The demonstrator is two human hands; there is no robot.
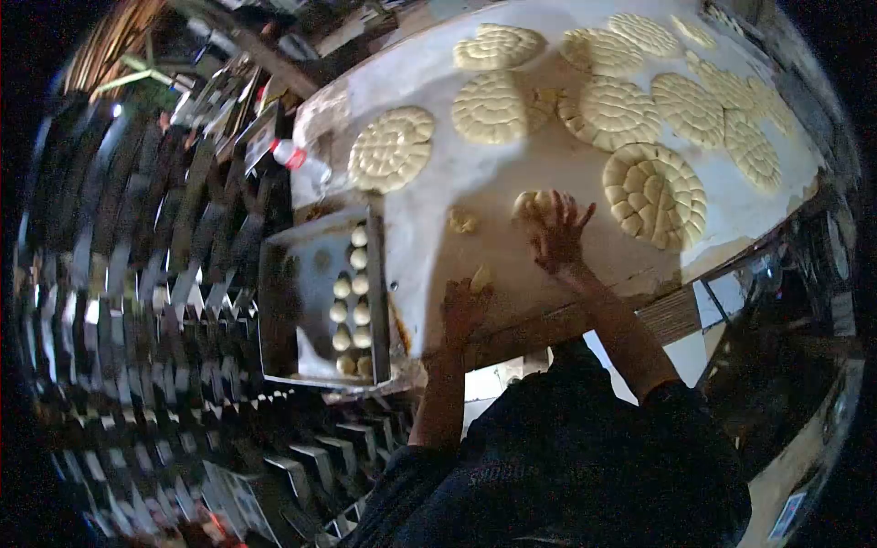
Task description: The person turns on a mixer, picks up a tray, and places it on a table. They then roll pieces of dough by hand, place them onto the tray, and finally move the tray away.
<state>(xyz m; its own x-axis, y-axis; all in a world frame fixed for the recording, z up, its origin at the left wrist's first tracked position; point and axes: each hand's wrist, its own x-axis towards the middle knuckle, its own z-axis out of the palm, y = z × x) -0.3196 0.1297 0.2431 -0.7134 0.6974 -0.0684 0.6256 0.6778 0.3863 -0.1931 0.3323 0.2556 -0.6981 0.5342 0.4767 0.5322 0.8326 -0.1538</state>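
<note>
On the table (411,233), the dough piece (527,206) lies under the splayed fingers of the right hand (558,241), probably soft, light and easily stretched (best cupped around its edges), while the left hand's (464,309) grip, beside a dough scrap (481,278), I cannot tell.

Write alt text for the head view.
A person's spread right hand touches a dough lump on a pale table; the left hand is at a smaller dough piece. Patterned dough rounds lie beyond and to the right; a tray of dough balls sits at left.
</note>
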